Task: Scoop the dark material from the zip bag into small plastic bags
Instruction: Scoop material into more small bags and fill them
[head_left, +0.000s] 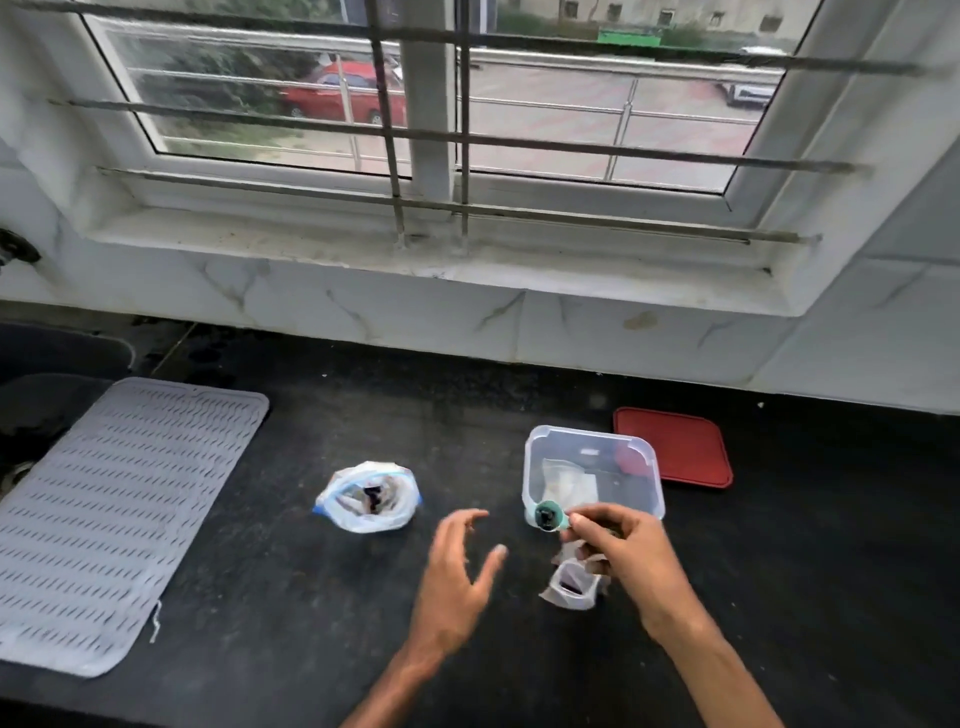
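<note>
An open zip bag (367, 498) with a blue seal stands on the black counter, dark material showing inside. My right hand (621, 551) grips a small teal scoop (546, 515) loaded with dark material, held over the counter just in front of the clear container. Directly below that hand a small plastic bag (570, 587) stands open with some dark material in it. My left hand (457, 566) hovers between the zip bag and the small bag, fingers spread, holding nothing.
A clear plastic container (535, 457) with small bags inside sits behind the scoop, its red lid (675, 447) lying at the right. A grey ribbed mat (109, 519) covers the counter's left side. A tiled wall and barred window rise behind.
</note>
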